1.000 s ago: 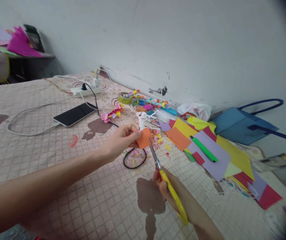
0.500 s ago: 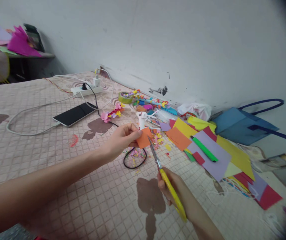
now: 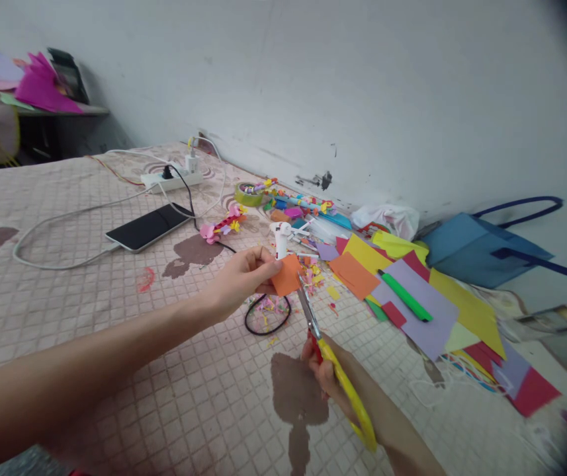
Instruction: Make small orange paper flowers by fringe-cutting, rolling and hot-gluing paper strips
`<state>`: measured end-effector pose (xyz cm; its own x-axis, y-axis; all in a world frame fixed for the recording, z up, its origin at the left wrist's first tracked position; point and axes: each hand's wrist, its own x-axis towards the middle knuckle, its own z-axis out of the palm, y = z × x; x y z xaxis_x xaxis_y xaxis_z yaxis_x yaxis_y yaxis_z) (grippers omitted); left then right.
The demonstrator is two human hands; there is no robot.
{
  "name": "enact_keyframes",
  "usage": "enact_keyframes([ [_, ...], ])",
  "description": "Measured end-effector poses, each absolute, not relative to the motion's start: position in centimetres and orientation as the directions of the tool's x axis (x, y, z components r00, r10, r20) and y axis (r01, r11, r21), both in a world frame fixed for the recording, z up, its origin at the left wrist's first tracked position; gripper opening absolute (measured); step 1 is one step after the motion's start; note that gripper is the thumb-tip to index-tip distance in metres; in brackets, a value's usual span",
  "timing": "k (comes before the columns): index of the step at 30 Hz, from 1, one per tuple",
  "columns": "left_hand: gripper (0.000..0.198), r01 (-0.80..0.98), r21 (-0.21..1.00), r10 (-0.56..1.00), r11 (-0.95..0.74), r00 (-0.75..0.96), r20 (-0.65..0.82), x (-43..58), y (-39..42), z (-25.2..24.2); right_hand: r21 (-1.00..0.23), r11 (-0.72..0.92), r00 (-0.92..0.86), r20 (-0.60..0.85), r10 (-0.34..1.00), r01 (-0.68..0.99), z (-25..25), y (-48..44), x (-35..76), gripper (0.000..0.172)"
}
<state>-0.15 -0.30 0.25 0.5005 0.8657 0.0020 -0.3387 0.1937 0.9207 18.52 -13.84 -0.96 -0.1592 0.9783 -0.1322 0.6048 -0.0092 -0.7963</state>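
Note:
Between the thumb and fingers of my left hand (image 3: 251,272) is a small orange piece of paper (image 3: 287,274), held up over the cloth. My right hand (image 3: 335,367) grips a pair of scissors (image 3: 345,383) with yellow and red handles. The slightly parted blades point up and away, their tips at the paper's right edge. Just behind the paper stands a white glue gun (image 3: 282,238), partly hidden by it. A loop of black cord (image 3: 267,332) and scattered paper scraps lie below.
Coloured paper sheets (image 3: 412,297) lie on the right, a green marker-like stick (image 3: 406,297) on them, by a blue bag (image 3: 481,248). A phone (image 3: 148,227) on a white cable and a power strip (image 3: 171,180) lie left. Green tape (image 3: 249,194) sits near the wall.
The scissors have drawn slightly back and down, and their blades have parted more, with the red handle now showing. The left hand and orange paper are almost still.

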Motion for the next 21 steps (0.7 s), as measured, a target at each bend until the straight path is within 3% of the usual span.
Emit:
enact_keyframes([
  [11, 0.021, -0.338, 0.925, 0.875, 0.175, 0.484, 0.011, -0.1, -0.2, 0.1, -0.772, -0.031, -0.129, -0.145, 0.981, 0.634, -0.7, -13.3, 17.6, 0.04],
  [21, 0.02, -0.345, 0.926, 0.87, 0.156, 0.491, 0.037, -0.1, -0.2, 0.2, -0.825, -0.203, -0.029, -0.257, 0.966, 0.527, -1.5, -13.1, 18.0, 0.041],
])
